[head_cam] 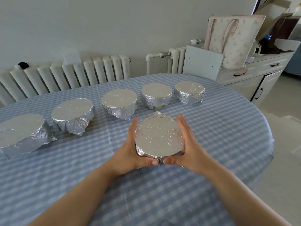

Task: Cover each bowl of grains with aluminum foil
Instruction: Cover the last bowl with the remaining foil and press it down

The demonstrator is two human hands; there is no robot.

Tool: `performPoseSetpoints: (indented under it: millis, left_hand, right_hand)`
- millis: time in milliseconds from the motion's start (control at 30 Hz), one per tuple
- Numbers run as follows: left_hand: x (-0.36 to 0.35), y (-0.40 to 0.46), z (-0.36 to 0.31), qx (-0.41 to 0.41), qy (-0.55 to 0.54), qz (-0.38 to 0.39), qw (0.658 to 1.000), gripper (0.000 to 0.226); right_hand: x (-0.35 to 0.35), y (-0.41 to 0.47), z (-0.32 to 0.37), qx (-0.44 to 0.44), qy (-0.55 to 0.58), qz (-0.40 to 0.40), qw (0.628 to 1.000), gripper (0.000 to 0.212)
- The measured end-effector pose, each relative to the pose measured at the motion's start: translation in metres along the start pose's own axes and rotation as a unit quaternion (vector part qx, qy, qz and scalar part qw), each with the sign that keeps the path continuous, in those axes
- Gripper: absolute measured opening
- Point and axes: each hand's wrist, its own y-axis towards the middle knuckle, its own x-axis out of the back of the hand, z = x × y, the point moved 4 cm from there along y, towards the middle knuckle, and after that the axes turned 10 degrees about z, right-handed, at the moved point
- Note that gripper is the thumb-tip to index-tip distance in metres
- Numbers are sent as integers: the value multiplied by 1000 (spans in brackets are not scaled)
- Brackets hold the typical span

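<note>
Cupping the foil-covered bowl point(160, 137) between them, left hand point(132, 149) and right hand point(185, 144) press with straight fingers; squeezing harder could tear the foil (already creased).

A rounded table point(228, 128) fills the lower frame, covered with a blue-and-white checked tablecloth point(81, 168) creased across the middle. Five foil-wrapped bowls sit on it in a curving row from left edge to upper right: first point(19, 132), second point(72, 115), third point(119, 102), fourth point(156, 95), fifth point(189, 92). A sixth foil-covered bowl point(160, 138) stands nearer, at centre, apart from the row.
</note>
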Motion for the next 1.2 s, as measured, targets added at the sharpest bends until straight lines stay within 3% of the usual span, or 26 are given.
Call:
performPoseSetpoints:
  millis: [100, 300, 533, 600, 700, 767, 833, 900, 1000, 1100, 1200]
  left_hand:
    - [-1, 1, 5, 6, -25, -4, 1000, 136]
    - [-3, 0, 4, 6, -19, 0, 1000, 142]
    - [-1, -4, 6, 34, 16, 6, 999, 150]
    - [0, -6, -7, 43, 32, 22, 998, 135]
    - [10, -5, -16, 62, -83, -30, 994, 77]
    - [20, -7, -16, 84, -115, -82, 986, 85]
    - [28, -10, -26, 102, -54, -171, 978, 90]
    - [27, -6, -47, 65, 99, -203, 972, 71]
    - [1, 11, -70, 74, 338, -112, 932, 79]
    - [-15, 26, -64, 149, 400, -54, 903, 94]
    - [-21, 29, -63, 170, 454, -42, 874, 99]
  right_hand:
    - [-7, -4, -11, -2, 54, -21, 998, 128]
    - [-6, -6, -8, 6, 50, -37, 998, 114]
    - [-6, -7, -7, 6, 59, -43, 997, 116]
    - [-6, -7, -5, 10, 61, -33, 998, 123]
    - [-6, -7, -4, 23, 72, -21, 997, 131]
    - [-6, -8, -4, 26, 79, -18, 996, 130]
    - [-5, -9, -4, 22, 81, -16, 996, 129]
    - [-6, -9, -5, 23, 82, -14, 996, 129]
    - [-7, -8, -7, 30, 79, -16, 996, 130]
    - [-7, -8, -11, 33, 71, -12, 997, 130]
    - [-3, -12, -9, 17, 100, -7, 995, 129]
